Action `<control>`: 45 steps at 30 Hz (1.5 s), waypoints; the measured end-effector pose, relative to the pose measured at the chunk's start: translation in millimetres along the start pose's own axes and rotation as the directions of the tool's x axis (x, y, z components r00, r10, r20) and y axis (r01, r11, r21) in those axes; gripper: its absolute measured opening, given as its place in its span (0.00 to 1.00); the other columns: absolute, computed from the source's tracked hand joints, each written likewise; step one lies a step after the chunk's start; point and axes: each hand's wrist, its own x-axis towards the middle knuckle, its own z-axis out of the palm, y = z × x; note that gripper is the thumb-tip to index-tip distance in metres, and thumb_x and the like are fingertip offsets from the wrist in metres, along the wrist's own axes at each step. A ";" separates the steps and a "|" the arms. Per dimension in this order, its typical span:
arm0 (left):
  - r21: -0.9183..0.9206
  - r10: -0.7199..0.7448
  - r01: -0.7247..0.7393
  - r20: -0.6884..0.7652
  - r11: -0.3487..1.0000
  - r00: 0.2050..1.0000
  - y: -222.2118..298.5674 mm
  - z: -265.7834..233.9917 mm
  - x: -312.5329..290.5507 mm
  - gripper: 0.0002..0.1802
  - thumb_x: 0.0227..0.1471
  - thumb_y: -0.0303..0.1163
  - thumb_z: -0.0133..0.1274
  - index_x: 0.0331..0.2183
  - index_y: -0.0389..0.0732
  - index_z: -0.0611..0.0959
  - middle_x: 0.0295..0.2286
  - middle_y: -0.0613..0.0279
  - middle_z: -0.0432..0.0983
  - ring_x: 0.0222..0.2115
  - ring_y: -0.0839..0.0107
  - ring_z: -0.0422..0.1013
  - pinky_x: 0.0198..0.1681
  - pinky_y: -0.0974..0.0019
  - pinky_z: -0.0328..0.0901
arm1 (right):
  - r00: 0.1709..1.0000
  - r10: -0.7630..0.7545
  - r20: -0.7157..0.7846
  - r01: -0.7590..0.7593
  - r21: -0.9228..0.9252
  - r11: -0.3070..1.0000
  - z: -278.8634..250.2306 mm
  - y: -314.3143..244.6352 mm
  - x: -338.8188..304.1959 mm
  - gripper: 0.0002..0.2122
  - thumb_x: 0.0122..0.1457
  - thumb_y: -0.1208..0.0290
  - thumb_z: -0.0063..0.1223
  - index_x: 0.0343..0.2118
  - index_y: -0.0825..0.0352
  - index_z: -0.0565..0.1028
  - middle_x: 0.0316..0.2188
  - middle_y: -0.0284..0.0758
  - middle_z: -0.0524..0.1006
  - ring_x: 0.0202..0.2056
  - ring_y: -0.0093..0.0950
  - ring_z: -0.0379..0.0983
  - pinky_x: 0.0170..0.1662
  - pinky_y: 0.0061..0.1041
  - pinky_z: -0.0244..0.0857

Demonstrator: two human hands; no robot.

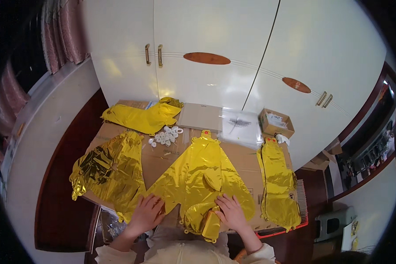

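A deflated gold foil balloon (197, 165) lies spread out in front of me on the cardboard, its narrow tip with a red spot pointing away. Part of its near edge is folded over into a gold flap (211, 225). My left hand (146, 214) rests on the left lobe of the foil, fingers apart and lying on it. On the right, my right hand (231, 213) lies with fingers stretched out over the foil beside the folded flap. Neither hand appears to grip anything. Another crumpled gold foil piece (114, 169) lies to the left, next to my left hand.
More gold foil lies at the back left (141, 116) and as a folded stack (278, 185) at the right. White ribbon rolls (166, 135), clear plastic bags (240, 127) and a small cardboard box (275, 122) line the back. A white cabinet (207, 83) stands behind.
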 end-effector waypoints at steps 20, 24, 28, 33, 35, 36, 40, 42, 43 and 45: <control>0.040 0.575 -0.574 -0.024 0.818 0.818 71.2 70.0 192.5 0.34 0.54 0.54 0.51 0.50 0.35 0.76 0.54 0.50 0.68 0.58 0.57 0.60 0.61 0.47 0.54 | 0.816 0.516 -0.262 -0.552 -0.085 0.829 -35.0 36.5 -47.3 0.32 0.47 0.64 0.65 0.55 0.68 0.65 0.52 0.52 0.67 0.51 0.51 0.65 0.53 0.44 0.62; 0.065 0.490 -0.493 0.060 0.867 0.870 58.1 88.1 188.5 0.39 0.56 0.58 0.46 0.56 0.35 0.70 0.58 0.48 0.62 0.62 0.53 0.54 0.62 0.43 0.50 | 0.735 0.661 -0.151 -0.648 0.131 0.750 -39.8 36.1 -45.1 0.34 0.47 0.65 0.66 0.58 0.65 0.63 0.50 0.53 0.69 0.49 0.52 0.68 0.49 0.42 0.66; 0.048 0.434 -0.439 0.095 0.897 0.896 54.7 91.2 184.1 0.42 0.57 0.61 0.43 0.59 0.36 0.65 0.60 0.47 0.57 0.63 0.52 0.51 0.62 0.39 0.48 | 0.673 0.740 -0.003 -0.697 0.332 0.635 -53.2 28.0 -39.5 0.35 0.48 0.65 0.66 0.58 0.64 0.62 0.50 0.56 0.70 0.50 0.52 0.69 0.49 0.41 0.67; 0.032 0.410 -0.416 0.116 0.909 0.904 50.4 99.4 179.0 0.43 0.58 0.62 0.40 0.61 0.37 0.63 0.62 0.47 0.55 0.64 0.51 0.49 0.62 0.36 0.46 | 0.709 0.704 -0.033 -0.580 0.541 0.609 -42.9 30.0 -60.0 0.36 0.50 0.65 0.65 0.61 0.63 0.59 0.53 0.56 0.69 0.52 0.51 0.69 0.52 0.38 0.66; 0.046 0.402 -0.410 0.127 0.911 0.907 50.2 104.7 176.9 0.42 0.58 0.62 0.40 0.61 0.38 0.63 0.62 0.48 0.55 0.64 0.51 0.49 0.62 0.36 0.45 | 0.738 0.671 -0.072 -0.482 0.640 0.598 -34.7 30.1 -73.6 0.37 0.50 0.64 0.65 0.62 0.63 0.58 0.53 0.55 0.69 0.52 0.50 0.69 0.53 0.36 0.65; 0.054 0.395 -0.404 0.130 0.913 0.910 49.2 105.6 176.0 0.42 0.58 0.62 0.40 0.61 0.38 0.63 0.62 0.48 0.56 0.64 0.51 0.49 0.63 0.36 0.44 | 0.734 0.669 -0.116 -0.456 0.646 0.612 -33.3 26.9 -76.3 0.36 0.50 0.64 0.65 0.61 0.63 0.60 0.53 0.54 0.69 0.52 0.50 0.68 0.54 0.37 0.64; 0.036 0.392 -0.397 0.089 0.917 0.916 47.0 106.8 172.5 0.42 0.58 0.61 0.41 0.61 0.38 0.63 0.62 0.48 0.56 0.64 0.51 0.49 0.63 0.36 0.43 | 0.737 0.598 -0.315 -0.542 0.255 0.801 -42.5 -3.4 -81.8 0.28 0.48 0.62 0.66 0.52 0.64 0.71 0.54 0.51 0.66 0.54 0.49 0.62 0.57 0.41 0.58; 0.026 0.389 -0.393 0.089 0.919 0.917 47.8 106.2 172.4 0.42 0.58 0.61 0.41 0.61 0.38 0.63 0.62 0.48 0.56 0.64 0.51 0.49 0.63 0.36 0.42 | 0.770 0.549 -0.324 -0.569 0.040 0.821 -39.7 -12.2 -84.5 0.23 0.47 0.60 0.66 0.47 0.64 0.76 0.53 0.49 0.65 0.55 0.49 0.58 0.58 0.44 0.54; 0.027 0.390 -0.393 0.084 0.919 0.917 47.9 105.9 172.2 0.41 0.58 0.61 0.41 0.61 0.38 0.63 0.62 0.48 0.56 0.64 0.51 0.49 0.63 0.37 0.42 | 0.786 0.546 -0.290 -0.557 0.048 0.829 -34.1 -14.7 -88.0 0.21 0.47 0.59 0.66 0.44 0.63 0.77 0.53 0.49 0.64 0.56 0.50 0.57 0.58 0.45 0.52; 0.026 0.390 -0.393 0.074 0.919 0.918 47.5 105.5 171.5 0.41 0.58 0.60 0.41 0.61 0.38 0.64 0.62 0.48 0.56 0.64 0.51 0.49 0.64 0.37 0.42 | 0.801 0.546 -0.244 -0.546 0.076 0.835 -27.7 -15.2 -88.4 0.19 0.47 0.57 0.66 0.39 0.63 0.79 0.53 0.49 0.64 0.56 0.49 0.56 0.58 0.46 0.51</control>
